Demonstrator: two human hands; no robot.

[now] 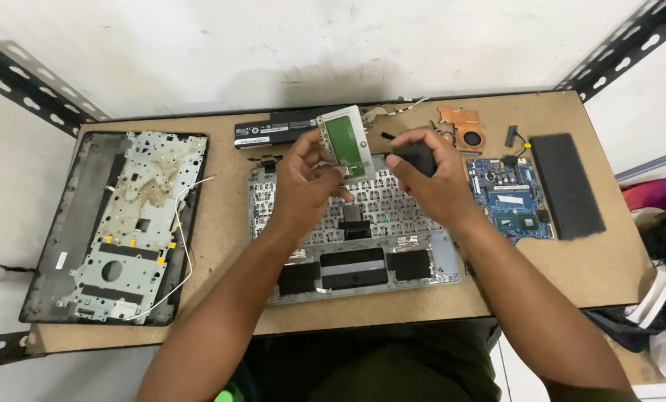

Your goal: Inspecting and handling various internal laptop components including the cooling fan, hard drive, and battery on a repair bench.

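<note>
My left hand (308, 186) holds up a small rectangular touchpad module (345, 141) with a green board face and a silver frame, gripped by its lower left edge. My right hand (433, 179) is closed around a small black object (415, 156) just right of the module; what it is I cannot tell. Both hands hover over an upturned silver laptop palmrest (355, 223) that shows the keyboard's metal back and black foil patches near its front edge.
A dismantled laptop lid panel (117, 223) with white wires lies at the left. A long black battery (277, 130) sits at the back. A copper heatsink with fan (461, 128), a blue motherboard (510, 197) and a black foam pad (567, 186) lie at the right.
</note>
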